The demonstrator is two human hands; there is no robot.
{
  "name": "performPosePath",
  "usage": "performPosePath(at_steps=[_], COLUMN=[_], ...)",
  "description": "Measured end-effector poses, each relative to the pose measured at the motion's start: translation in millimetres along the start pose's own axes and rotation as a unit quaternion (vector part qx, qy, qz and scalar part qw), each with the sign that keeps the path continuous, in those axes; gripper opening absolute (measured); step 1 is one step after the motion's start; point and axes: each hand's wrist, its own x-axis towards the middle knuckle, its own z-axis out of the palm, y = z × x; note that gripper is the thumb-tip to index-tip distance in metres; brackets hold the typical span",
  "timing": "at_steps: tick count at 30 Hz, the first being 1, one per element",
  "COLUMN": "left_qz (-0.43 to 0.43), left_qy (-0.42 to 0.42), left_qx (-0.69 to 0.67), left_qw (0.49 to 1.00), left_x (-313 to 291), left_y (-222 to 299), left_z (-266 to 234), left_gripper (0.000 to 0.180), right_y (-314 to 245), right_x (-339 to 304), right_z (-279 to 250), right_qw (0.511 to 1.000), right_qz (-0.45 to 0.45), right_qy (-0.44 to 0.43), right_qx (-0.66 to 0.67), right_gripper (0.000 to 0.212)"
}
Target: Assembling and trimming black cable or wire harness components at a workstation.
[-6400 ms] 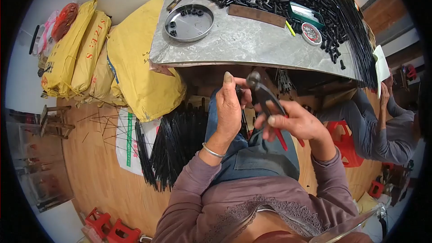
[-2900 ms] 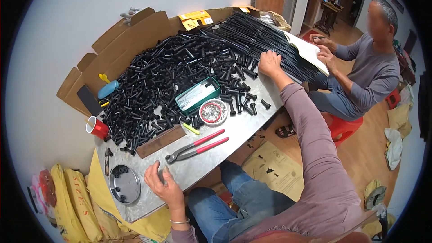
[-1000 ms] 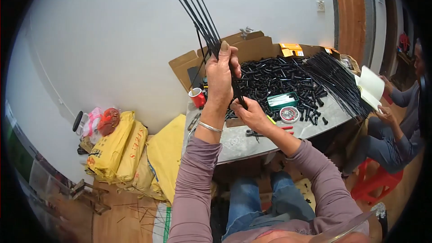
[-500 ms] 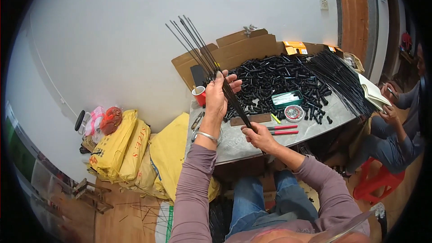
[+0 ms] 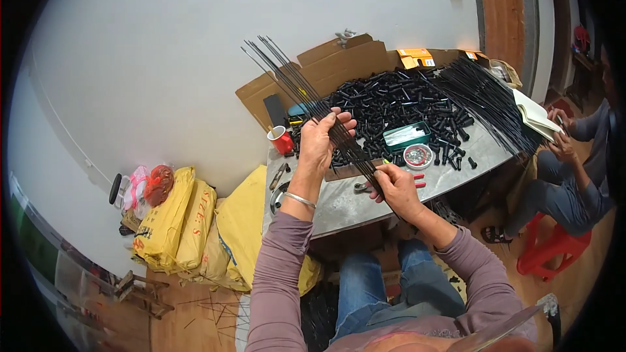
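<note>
A bundle of long thin black rods (image 5: pixel 297 85) slants up and left over the table, its upper ends fanned apart. My left hand (image 5: pixel 318 142) is around the middle of the bundle, thumb over it, other fingertips showing on the far side. Lower down, my right hand (image 5: pixel 399 192) grips the rods near their bottom end, fingers closed. Beneath the hands, pliers (image 5: pixel 412 181) with red handles lie on the grey table (image 5: pixel 319 212), partly hidden by my right hand. Behind the bundle spreads a heap of black bolt-like pieces (image 5: pixel 385 101).
A red cup (image 5: pixel 282 141), a green box (image 5: pixel 407 135) of white sticks and a round tub (image 5: pixel 418 156) stand on the table. More black rods (image 5: pixel 486 104) lie at right, beside a seated person (image 5: pixel 574 176) holding a notebook (image 5: pixel 536 115). Yellow sacks (image 5: pixel 166 221) are piled left.
Both hands and the rods have shifted slightly right and down in view. The rods' upper ends sit closer together. My right hand now covers more of the pliers.
</note>
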Motion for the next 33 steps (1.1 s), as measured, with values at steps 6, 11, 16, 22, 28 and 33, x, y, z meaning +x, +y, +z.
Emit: performPosePath(at_steps=[6,11,16,22,28,33], left_qz=[-0.019,-0.021,-0.032,-0.044,-0.046,-0.072], left_qy=[-0.011,0.005,-0.011,0.035,0.001,-0.002], left_qx=[-0.036,-0.045,-0.034,-0.083,-0.121,-0.095], left_qw=[0.999,0.999,0.999,0.995,0.992,0.993], left_x=[5,7,13,17,19,10], left_y=[-16,-21,-27,-30,-27,-16], left_z=[14,28,25,23,11,0], left_gripper=[0.026,0.020,0.019,0.019,0.026,0.030], right_y=[4,9,5,8,7,27], right_x=[0,3,2,20,83,128], right_z=[-28,-39,-46,-81,-202,-287], right_qw=[0.978,0.983,0.985,0.989,0.888,0.733], right_qz=[-0.067,-0.092,-0.085,-0.026,-0.168,-0.025], right_qy=[0.075,0.109,0.114,0.143,0.313,0.337], right_qx=[-0.182,-0.118,-0.099,-0.011,-0.291,-0.590], right_gripper=[0.012,0.013,0.014,0.020,0.021,0.024])
